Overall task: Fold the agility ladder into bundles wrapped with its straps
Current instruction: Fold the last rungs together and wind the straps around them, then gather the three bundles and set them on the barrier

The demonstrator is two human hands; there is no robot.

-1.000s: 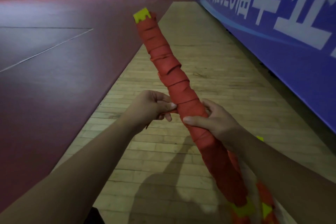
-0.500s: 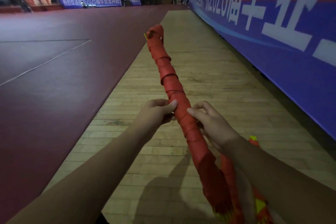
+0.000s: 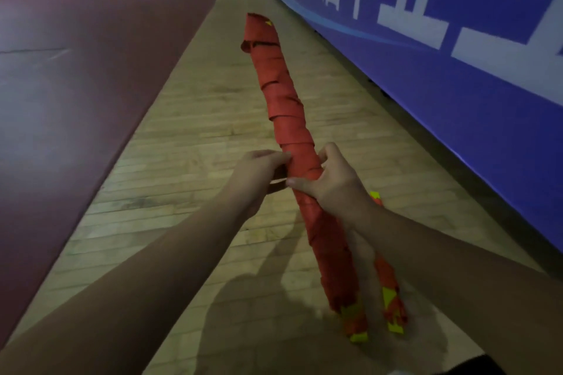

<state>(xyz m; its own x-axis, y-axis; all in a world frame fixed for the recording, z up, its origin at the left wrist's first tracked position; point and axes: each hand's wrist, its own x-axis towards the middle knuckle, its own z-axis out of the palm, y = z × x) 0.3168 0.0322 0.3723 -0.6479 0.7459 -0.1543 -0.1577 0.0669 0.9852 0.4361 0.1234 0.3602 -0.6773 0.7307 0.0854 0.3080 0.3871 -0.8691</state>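
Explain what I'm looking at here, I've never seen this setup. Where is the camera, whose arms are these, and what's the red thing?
There is no machine: these are a person's bare arms, seen from one camera worn on the head, looking forward and down. The left hand pinches the side of a long red bundle, the agility ladder wound in its strap. The right hand grips round the same bundle, thumb across its front. A second bundle, red and yellow, shows beyond the right forearm. Below is a wooden floor, with a dark red mat to the left and a blue banner to the right.
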